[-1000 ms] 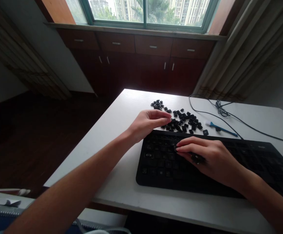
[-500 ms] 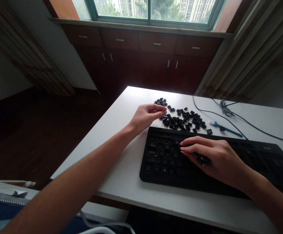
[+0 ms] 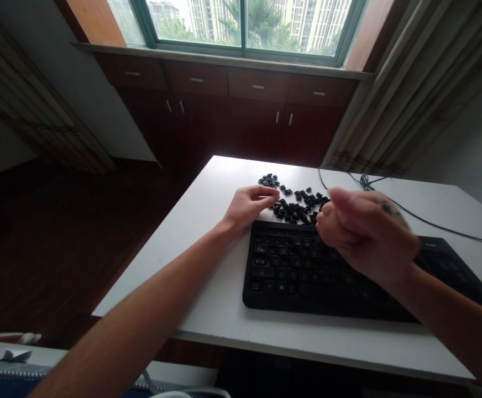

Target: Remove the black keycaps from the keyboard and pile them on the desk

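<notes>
While your right hand (image 3: 367,232) curls into a blurred fist above the hard black keyboard (image 3: 328,276) at lower right, your left hand (image 3: 249,205) brings its fingertips close together beside small, blocky loose keys (image 3: 293,211) right of centre, probably heaped there for easy reach; whether either grips anything, I cannot tell.

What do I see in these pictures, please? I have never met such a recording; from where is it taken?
There is no robot, only a person's two bare hands. Every picture comes from one camera worn on the head, looking forward and down. On the white table lie a black keyboard, loose keycaps and a cable. The left hand is beside the keycaps, fingers close together. The right hand, curled and blurred, seems lifted above the keyboard. What either holds is not clear.
</notes>
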`<state>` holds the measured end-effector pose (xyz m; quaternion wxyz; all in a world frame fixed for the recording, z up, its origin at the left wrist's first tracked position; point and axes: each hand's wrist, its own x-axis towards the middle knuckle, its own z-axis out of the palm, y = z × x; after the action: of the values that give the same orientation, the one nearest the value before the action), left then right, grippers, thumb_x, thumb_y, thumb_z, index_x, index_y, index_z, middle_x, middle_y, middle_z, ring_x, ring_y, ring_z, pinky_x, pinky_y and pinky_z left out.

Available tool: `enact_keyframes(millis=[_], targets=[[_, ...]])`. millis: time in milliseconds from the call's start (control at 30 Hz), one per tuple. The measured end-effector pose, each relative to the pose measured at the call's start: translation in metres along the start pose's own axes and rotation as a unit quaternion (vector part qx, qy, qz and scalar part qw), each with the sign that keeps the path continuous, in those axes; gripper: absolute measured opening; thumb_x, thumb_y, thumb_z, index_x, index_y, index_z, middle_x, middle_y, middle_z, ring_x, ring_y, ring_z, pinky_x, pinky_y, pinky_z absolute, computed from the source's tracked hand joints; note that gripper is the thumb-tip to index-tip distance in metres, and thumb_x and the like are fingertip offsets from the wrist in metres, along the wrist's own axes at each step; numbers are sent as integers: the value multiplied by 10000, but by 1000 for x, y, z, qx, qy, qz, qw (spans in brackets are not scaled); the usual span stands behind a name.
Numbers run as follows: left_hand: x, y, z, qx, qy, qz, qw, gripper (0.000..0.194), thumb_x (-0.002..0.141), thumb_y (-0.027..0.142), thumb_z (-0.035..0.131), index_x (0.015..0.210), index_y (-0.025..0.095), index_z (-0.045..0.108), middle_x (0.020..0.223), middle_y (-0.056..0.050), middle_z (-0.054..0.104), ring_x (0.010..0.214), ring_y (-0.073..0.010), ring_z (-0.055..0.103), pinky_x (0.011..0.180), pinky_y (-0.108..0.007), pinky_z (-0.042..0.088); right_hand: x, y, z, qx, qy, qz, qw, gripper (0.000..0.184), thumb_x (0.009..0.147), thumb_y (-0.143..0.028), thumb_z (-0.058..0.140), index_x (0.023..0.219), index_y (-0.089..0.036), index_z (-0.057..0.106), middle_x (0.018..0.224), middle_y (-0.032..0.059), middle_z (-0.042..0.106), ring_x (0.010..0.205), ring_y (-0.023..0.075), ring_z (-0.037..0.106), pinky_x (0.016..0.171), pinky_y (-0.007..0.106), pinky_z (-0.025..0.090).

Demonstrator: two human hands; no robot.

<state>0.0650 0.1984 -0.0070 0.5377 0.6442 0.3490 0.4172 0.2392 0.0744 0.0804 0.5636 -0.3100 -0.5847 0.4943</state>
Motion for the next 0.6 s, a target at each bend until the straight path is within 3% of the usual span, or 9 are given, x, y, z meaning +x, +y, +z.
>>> enact_keyframes(millis=[100,233,400,500,600], targets=[[0,-2,1,-11,-4,11,1000,349,791,392,769,1040,148,755,1048,-100,760,951,-216,702,875,-352,558,4,12,8,16,20,-47,999,559,978,-324,523,463,-202,341,417,-51,287,374,80,251,393,281,207],[0,-4,3,-15,-7,19,1000,332,789,392,775,1019,153,758,1053,-95,761,971,-216,704,868,-340,565,1,38,7,-61,-12,2,998,501,934,-318,617,481,-186,449,428,-36,395,388,77,313,394,278,200],[0,-3,3,-15,-19,27,999,365,806,400,767,1067,147,736,1092,-108,752,1007,-211,709,906,-347,579,4,10,-6,-37,34,-45,998,545,964,-306,570,467,-203,372,423,-51,309,374,79,272,389,282,213],[-3,-1,4,11,-19,36,999,410,789,395,786,1105,144,710,1115,-111,743,1006,-208,718,920,-357,593,0,-6,-29,-172,46,-52,983,519,960,-353,583,490,-210,414,450,-39,330,405,94,295,398,290,209],[-9,5,9,78,-10,75,994,385,769,393,805,1051,148,711,1048,-92,752,907,-200,741,843,-344,627,-9,-3,-64,-394,38,-72,916,451,924,-371,634,535,-205,475,491,-32,390,450,99,343,426,286,250]])
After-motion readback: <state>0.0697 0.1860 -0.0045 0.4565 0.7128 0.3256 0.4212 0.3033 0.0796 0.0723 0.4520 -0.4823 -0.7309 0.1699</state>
